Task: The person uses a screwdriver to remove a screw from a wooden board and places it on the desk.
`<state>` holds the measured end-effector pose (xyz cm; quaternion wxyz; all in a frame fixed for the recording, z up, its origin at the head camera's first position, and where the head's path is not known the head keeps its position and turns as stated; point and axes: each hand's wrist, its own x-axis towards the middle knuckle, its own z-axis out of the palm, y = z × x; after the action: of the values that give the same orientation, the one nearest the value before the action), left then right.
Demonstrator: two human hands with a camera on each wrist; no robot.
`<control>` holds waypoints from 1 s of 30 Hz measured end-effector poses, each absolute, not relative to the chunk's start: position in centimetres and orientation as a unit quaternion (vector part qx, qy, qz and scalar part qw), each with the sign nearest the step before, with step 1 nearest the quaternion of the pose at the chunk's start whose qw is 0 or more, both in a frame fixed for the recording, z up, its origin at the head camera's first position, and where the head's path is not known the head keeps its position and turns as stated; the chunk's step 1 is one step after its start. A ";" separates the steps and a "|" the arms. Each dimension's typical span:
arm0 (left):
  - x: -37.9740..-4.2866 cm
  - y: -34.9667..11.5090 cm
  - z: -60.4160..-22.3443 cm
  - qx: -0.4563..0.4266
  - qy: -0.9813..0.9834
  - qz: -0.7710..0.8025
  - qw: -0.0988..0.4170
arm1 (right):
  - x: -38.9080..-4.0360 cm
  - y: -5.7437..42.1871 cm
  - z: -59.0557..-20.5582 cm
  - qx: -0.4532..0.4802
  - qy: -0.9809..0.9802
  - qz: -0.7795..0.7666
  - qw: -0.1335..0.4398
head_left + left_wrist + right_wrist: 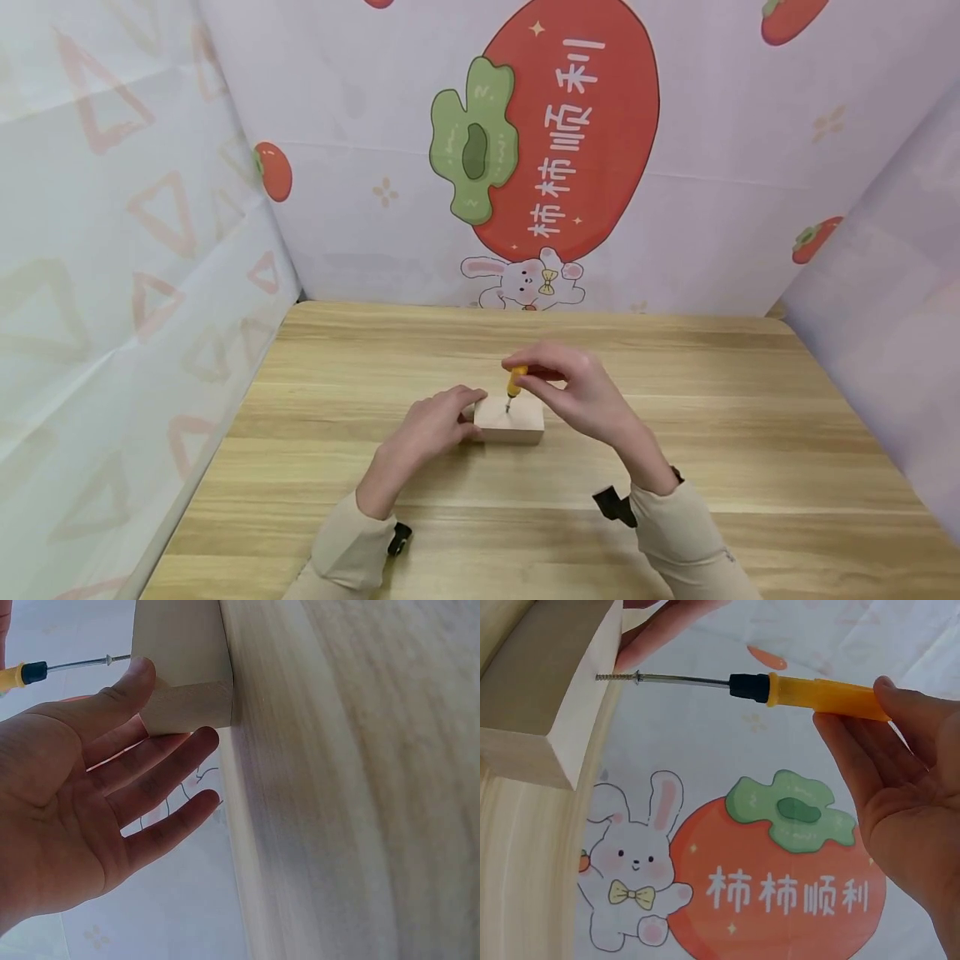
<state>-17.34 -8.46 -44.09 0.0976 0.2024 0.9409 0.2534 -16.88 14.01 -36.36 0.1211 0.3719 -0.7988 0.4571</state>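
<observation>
A pale wooden block (509, 433) lies on the table, its left end gripped between the thumb and fingers of my left hand (431, 425). In the left wrist view, the thumb of the left hand (82, 780) presses near the block's edge. My right hand (573, 387) pinches the end of a yellow screwdriver (825, 696) with a black collar and thin metal shaft. The screwdriver's tip meets the head of a screw (616, 676), which stands upright in the block's top face with much of its thread showing.
The wood-grain table (337, 358) reaches back to a white sheet (360, 225) printed with a large persimmon and a rabbit. More pale printed sheeting (127, 250) hangs along the left side, and another sheet (892, 333) along the right.
</observation>
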 end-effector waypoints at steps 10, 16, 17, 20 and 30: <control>-17.3 -8.5 -44.0 0.204 0.941 0.253 0.097 | -16.9 13.5 -37.3 0.293 -0.817 0.454 0.201; -17.2 -8.5 -44.1 0.204 0.940 0.256 0.096 | -17.6 14.4 -37.2 0.361 -0.785 0.486 0.132; -17.2 -8.5 -44.1 0.205 0.940 0.256 0.096 | -17.7 14.6 -37.3 0.379 -0.776 0.491 0.113; -17.2 -8.6 -44.2 0.208 0.940 0.253 0.094 | -17.9 14.8 -37.6 0.403 -0.766 0.493 0.094; -17.3 -8.5 -44.1 0.204 0.941 0.253 0.098 | -17.3 13.3 -37.6 0.351 -0.788 0.466 0.197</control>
<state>-17.29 -8.45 -44.06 0.0983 0.2041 0.9407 0.2525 -17.33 13.28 -37.63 0.1966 0.3506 -0.7881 0.4662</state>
